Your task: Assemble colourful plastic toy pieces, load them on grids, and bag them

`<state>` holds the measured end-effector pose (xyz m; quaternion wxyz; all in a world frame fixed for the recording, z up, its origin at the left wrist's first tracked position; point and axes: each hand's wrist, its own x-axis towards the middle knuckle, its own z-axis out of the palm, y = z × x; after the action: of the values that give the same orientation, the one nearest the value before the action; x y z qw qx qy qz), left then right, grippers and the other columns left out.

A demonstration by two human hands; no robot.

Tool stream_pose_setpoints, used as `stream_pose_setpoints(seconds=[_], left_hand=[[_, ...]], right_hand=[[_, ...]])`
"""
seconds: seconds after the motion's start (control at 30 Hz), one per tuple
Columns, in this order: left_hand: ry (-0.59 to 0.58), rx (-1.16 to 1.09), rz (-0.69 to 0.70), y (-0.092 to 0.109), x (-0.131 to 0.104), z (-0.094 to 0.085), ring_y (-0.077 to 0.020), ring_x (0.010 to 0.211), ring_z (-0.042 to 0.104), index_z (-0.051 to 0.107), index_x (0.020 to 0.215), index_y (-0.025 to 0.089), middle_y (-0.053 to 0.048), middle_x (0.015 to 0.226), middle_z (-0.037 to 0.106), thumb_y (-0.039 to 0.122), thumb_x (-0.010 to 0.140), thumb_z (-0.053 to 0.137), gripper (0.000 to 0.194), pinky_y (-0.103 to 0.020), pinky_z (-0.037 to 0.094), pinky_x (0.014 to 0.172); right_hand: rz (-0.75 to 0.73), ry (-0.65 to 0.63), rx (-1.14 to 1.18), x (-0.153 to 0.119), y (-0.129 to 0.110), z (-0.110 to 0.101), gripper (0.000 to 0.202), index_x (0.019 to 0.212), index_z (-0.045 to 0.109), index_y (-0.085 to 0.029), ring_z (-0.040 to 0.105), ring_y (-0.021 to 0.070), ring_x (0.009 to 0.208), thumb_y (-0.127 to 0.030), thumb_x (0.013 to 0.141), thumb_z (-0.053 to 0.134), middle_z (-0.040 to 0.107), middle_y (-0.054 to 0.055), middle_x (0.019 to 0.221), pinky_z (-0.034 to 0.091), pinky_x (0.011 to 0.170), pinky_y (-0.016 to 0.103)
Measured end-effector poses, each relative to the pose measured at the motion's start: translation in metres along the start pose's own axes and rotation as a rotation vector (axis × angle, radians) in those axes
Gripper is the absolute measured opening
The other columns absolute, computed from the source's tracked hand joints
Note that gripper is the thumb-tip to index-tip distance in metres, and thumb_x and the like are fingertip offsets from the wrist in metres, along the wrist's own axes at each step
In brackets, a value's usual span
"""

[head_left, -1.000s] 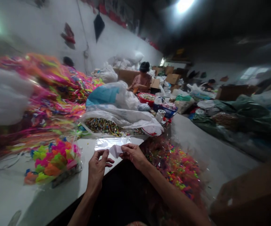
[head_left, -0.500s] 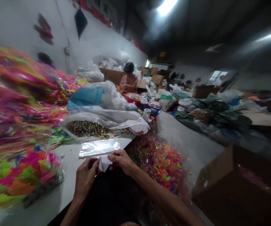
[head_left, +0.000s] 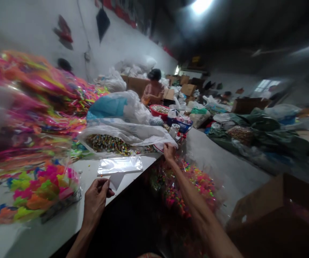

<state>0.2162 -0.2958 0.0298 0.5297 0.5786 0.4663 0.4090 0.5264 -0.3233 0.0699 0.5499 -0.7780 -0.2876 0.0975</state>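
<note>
The left hand (head_left: 96, 195), at lower centre-left of the frame, pinches a small white folded paper (head_left: 116, 180) between thumb and fingers. The right hand (head_left: 169, 151), at centre, has closely curled fingers at the edge of a white translucent plastic bag (head_left: 133, 130); whether they grip it cannot be determined. A flat stack of shiny clear film (head_left: 120, 165) lies on the white tabletop (head_left: 86, 165) just beyond the paper. Multicoloured soft pieces in a clear bag (head_left: 45, 186) rest at lower left.
</note>
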Motion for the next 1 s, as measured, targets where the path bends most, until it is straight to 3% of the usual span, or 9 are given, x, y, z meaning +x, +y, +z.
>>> stream_pose_setpoints(seconds=[0.13,0.23,0.4,0.47,0.6,0.7,0.8,0.9,1.0], left_hand=[[0.008,0.047,0.036,0.005,-0.009,-0.010,-0.0182,0.054,0.061,0.055,0.081,0.019,0.000,0.054,0.063,0.054,0.069,0.058,0.038,-0.030,0.050,0.058],[0.052,0.067,0.059,0.010,-0.018,-0.018,-0.0193,0.054,0.061,0.056,0.081,0.020,0.000,0.055,0.063,0.054,0.071,0.056,0.035,-0.030,0.049,0.057],[0.080,0.121,0.197,0.024,-0.036,-0.027,-0.0140,0.055,0.060,0.055,0.082,0.021,0.002,0.063,0.061,0.039,0.083,0.049,0.020,-0.026,0.047,0.057],[0.112,0.203,0.282,0.029,-0.041,-0.034,-0.0130,0.057,0.059,0.055,0.084,0.020,0.002,0.064,0.060,0.035,0.087,0.045,0.018,-0.025,0.046,0.057],[0.262,0.497,0.541,0.045,-0.052,-0.068,-0.0132,0.066,0.063,0.056,0.098,0.019,-0.002,0.078,0.066,0.028,0.088,0.045,0.017,-0.024,0.047,0.063],[0.435,0.875,0.839,0.067,-0.054,-0.108,-0.0216,0.102,0.060,0.049,0.120,0.017,-0.012,0.111,0.063,0.026,0.085,0.052,0.036,-0.034,0.043,0.088],[0.497,1.240,0.905,0.089,-0.046,-0.148,-0.0324,0.127,0.039,0.039,0.133,0.018,-0.017,0.134,0.047,0.027,0.083,0.055,0.053,-0.052,0.019,0.104],[0.413,1.385,0.844,0.101,-0.036,-0.174,-0.0332,0.118,0.047,0.039,0.132,0.014,-0.018,0.123,0.057,0.029,0.083,0.053,0.053,-0.058,0.009,0.104],[0.253,1.366,0.856,0.107,-0.036,-0.179,-0.0232,0.086,0.061,0.061,0.103,0.019,-0.005,0.086,0.068,0.028,0.083,0.053,0.023,-0.054,0.015,0.104]], right_hand=[[-0.076,-0.016,-0.114,0.027,-0.011,-0.023,0.008,0.065,0.062,-0.014,0.056,0.0222,0.087,-0.011,0.071,0.059,0.062,0.012,0.080,0.039,0.072,0.031],[-0.142,-0.152,-0.116,0.000,-0.025,-0.008,0.013,0.084,0.066,-0.011,0.057,0.0202,0.087,-0.014,0.073,0.060,0.063,0.014,0.094,0.040,0.072,0.030],[-0.152,-1.000,0.149,-0.101,-0.058,0.036,0.043,0.114,0.060,-0.018,0.060,0.0131,0.058,-0.038,0.077,0.061,0.064,0.009,0.102,0.043,0.052,0.025],[-0.173,-1.138,0.234,-0.133,-0.073,0.048,0.040,0.108,0.063,-0.018,0.057,0.0107,0.053,-0.035,0.073,0.067,0.065,0.006,0.093,0.041,0.049,0.023],[-0.278,-1.100,0.273,-0.152,-0.111,0.066,0.017,0.069,0.067,-0.014,0.049,0.0092,0.047,-0.031,0.073,0.065,0.056,-0.001,0.052,0.037,0.047,0.021],[-0.359,-1.002,0.340,-0.144,-0.145,0.074,0.016,0.066,0.066,-0.015,0.048,0.0091,0.047,-0.030,0.071,0.065,0.054,-0.002,0.049,0.035,0.047,0.021],[-0.536,-0.785,0.445,-0.142,-0.184,0.085,0.018,0.069,0.064,-0.015,0.048,0.0098,0.051,-0.032,0.076,0.060,0.054,-0.002,0.054,0.036,0.050,0.021],[-0.878,-0.571,0.311,-0.150,-0.221,0.104,0.020,0.073,0.064,-0.014,0.052,0.0109,0.061,-0.028,0.082,0.053,0.059,0.000,0.065,0.037,0.058,0.022],[-1.180,-0.583,-0.110,-0.160,-0.252,0.126,0.020,0.069,0.064,-0.014,0.053,0.0118,0.069,-0.016,0.080,0.048,0.061,0.002,0.071,0.034,0.063,0.023]])
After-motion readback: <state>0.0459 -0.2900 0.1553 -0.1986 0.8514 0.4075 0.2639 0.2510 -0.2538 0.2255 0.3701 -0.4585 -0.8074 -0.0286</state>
